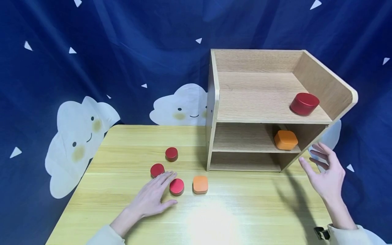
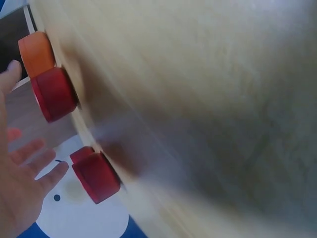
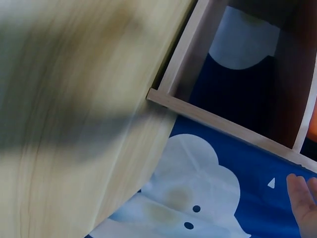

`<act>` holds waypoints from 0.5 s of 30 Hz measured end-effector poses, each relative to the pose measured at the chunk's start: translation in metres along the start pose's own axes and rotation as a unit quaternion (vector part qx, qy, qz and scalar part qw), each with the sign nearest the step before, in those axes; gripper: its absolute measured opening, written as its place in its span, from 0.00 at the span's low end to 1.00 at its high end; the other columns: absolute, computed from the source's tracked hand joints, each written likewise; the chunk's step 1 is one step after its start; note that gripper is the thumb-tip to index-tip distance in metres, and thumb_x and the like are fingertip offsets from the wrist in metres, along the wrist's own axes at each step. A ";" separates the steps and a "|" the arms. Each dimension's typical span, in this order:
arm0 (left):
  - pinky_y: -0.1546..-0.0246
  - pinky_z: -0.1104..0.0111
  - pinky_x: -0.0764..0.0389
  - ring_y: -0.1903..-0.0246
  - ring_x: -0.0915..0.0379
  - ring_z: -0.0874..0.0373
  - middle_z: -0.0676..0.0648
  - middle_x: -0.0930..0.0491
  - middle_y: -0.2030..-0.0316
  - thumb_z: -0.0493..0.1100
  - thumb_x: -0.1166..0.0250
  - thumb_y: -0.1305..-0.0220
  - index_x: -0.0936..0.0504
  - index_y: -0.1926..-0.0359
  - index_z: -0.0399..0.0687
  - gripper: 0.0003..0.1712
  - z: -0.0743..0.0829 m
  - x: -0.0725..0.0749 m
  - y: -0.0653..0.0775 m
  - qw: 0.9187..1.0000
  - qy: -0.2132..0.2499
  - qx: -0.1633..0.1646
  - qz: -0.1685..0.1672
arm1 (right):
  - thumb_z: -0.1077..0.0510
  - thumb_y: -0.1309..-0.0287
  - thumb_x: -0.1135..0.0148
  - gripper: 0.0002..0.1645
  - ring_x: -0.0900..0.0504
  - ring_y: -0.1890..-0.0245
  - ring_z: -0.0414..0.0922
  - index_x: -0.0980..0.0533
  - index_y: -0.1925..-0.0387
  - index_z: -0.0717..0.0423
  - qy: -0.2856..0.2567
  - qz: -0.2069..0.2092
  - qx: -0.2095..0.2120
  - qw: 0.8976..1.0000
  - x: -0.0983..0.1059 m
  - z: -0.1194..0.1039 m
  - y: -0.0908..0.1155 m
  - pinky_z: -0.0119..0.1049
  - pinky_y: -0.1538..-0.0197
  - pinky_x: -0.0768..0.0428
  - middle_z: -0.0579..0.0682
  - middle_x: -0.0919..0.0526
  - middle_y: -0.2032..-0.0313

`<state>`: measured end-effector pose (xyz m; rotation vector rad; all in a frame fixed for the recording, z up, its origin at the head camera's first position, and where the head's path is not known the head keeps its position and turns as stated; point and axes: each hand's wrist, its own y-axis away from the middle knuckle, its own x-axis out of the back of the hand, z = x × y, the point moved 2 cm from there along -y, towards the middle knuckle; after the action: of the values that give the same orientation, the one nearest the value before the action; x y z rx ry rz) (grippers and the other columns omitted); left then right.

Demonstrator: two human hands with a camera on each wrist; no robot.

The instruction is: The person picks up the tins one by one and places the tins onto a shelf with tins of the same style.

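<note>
Plainly, we see our left hand [image 1: 153, 197] low over the table [image 1: 137, 136], its fingers nearly straight and slightly spread, its thumb held well away, with nothing in its hold. Between that thumb and forefinger, from the head view, lies the near disc [image 1: 177, 188], red, flat on the wood. Just beyond the same fingers, and partly hidden by them, we find the second disc [image 1: 157, 169], also red; whether they touch it we cannot tell. Farther out past those fingertips sits the third disc [image 1: 172, 154], red too. To the right of the left fingertips, just past the near disc, rests the orange block [image 1: 200, 184]. Our right hand [image 1: 327, 180] hangs beside the shelf [image 1: 254, 95], its fingers loosely bent and spread, its thumb apart from them, and it holds nothing. Left of the right fingertips, within the shelf's upper compartment, we see another block [image 1: 286, 140], orange, near the side wall. Higher, up and to the left of those fingertips, the big disc [image 1: 305, 104], red, stands on the top board near its front edge. Behind all our fingers hangs the blue cloth [image 1: 128, 61] with its smiling clouds [image 1: 180, 105].
</note>
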<state>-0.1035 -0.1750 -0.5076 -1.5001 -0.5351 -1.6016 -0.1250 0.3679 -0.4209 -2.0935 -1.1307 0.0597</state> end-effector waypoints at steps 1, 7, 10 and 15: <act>0.30 0.50 0.21 0.28 0.26 0.45 0.42 0.25 0.27 0.67 0.25 0.43 0.32 0.22 0.48 0.55 0.000 -0.001 0.000 1.000 0.002 0.002 -0.001 | 0.79 0.57 0.26 0.43 0.15 0.52 0.22 0.24 0.34 0.65 -0.006 0.003 -0.007 1.000 -0.001 0.000 -0.001 0.11 0.53 0.21 0.26 0.15 0.46; 0.33 0.51 0.19 0.30 0.24 0.46 0.44 0.23 0.29 0.65 0.23 0.43 0.29 0.24 0.48 0.52 0.000 -0.008 0.000 1.000 0.011 0.006 0.007 | 0.81 0.51 0.32 0.35 0.11 0.57 0.30 0.22 0.38 0.70 -0.128 0.035 -0.044 0.990 -0.007 0.004 -0.007 0.16 0.55 0.17 0.37 0.11 0.51; 0.34 0.50 0.19 0.31 0.24 0.45 0.44 0.22 0.30 0.64 0.23 0.43 0.28 0.25 0.47 0.50 0.000 -0.011 0.001 1.000 0.017 0.006 0.009 | 0.83 0.51 0.34 0.31 0.10 0.60 0.34 0.21 0.41 0.72 -0.219 0.050 -0.038 0.974 -0.010 0.007 -0.009 0.18 0.57 0.15 0.44 0.09 0.54; 0.34 0.49 0.18 0.32 0.23 0.44 0.44 0.21 0.32 0.62 0.23 0.42 0.28 0.25 0.47 0.49 0.000 -0.014 0.002 1.000 0.024 0.008 0.001 | 0.84 0.51 0.36 0.26 0.09 0.63 0.36 0.21 0.46 0.78 -0.284 0.062 -0.020 0.957 -0.013 0.009 -0.014 0.21 0.59 0.14 0.47 0.08 0.58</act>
<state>-0.1033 -0.1718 -0.5216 -1.4450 -0.5177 -1.6236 -0.1466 0.3684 -0.4224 -2.2470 -1.3241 0.7460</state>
